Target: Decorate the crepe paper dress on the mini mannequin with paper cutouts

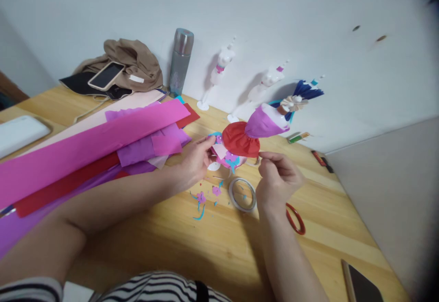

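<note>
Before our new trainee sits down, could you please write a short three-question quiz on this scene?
1. True or false: the right hand has its fingertips at the edge of the red skirt.

2. Which of these stands upright beside the brown cloth?
A) the roll of tape
B) the gray flask
C) the white phone

3. Fill in the color: the bodice next to the red skirt is ____.

Key: 1. True. 2. B. 3. Purple.
</note>
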### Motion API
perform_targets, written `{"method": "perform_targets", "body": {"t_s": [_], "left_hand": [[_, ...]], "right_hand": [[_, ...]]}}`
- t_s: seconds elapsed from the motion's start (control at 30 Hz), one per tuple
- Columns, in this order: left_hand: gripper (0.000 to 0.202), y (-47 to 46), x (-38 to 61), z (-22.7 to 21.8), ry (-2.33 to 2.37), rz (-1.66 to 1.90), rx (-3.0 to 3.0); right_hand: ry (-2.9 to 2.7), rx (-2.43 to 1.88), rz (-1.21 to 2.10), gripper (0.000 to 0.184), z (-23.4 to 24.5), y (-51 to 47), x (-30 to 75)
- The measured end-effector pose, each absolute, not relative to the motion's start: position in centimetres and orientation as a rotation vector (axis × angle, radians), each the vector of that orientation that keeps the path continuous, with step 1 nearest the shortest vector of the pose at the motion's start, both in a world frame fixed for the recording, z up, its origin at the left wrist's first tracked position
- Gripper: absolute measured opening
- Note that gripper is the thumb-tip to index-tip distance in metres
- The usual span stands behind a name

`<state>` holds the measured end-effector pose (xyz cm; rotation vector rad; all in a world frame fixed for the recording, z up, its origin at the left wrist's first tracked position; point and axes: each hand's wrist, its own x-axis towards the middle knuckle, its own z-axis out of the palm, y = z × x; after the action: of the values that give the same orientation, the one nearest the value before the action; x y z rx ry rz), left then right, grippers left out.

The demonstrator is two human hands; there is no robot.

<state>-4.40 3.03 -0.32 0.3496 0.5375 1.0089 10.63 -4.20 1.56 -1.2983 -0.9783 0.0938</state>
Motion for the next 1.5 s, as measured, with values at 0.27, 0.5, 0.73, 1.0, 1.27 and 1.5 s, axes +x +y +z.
{"method": "perform_targets", "body": {"t_s": [0.27, 0.5, 0.73, 1.0, 1.27, 1.5], "left_hand": [[0.036, 3.0, -4.6, -0.4, 0.531, 0.945, 0.366], [0.017, 2.9, -4.6, -0.7, 0.524, 0.973, 0.402], [0.03, 2.6, -4.6, -0.6, 0.555, 0.951, 0.461], [0.046, 2.3, -4.8, 0.0, 0.615, 0.901, 0.49], [0.031, 1.2, -4.9, -0.2, 0.537, 0.828, 0.65], [0.018, 1.4, -4.8, -0.3, 0.566, 0.892, 0.708]], "right_hand": [[-1.001, -1.287, 0.108, 0.011, 1.2, -4.1, 10.7], [-0.972, -1.307, 0.096, 0.011, 1.7, -4.1, 10.3], [-0.967, -1.318, 0.091, 0.011, 1.9, -4.1, 10.1], [-0.99, -1.323, 0.078, 0.012, 1.8, -4.1, 10.4], [-1.063, -1.284, 0.088, 0.01, 1.9, -4.8, 10.5], [-1.036, -1.356, 0.098, 0.009, 2.2, -4.7, 10.1]]}}
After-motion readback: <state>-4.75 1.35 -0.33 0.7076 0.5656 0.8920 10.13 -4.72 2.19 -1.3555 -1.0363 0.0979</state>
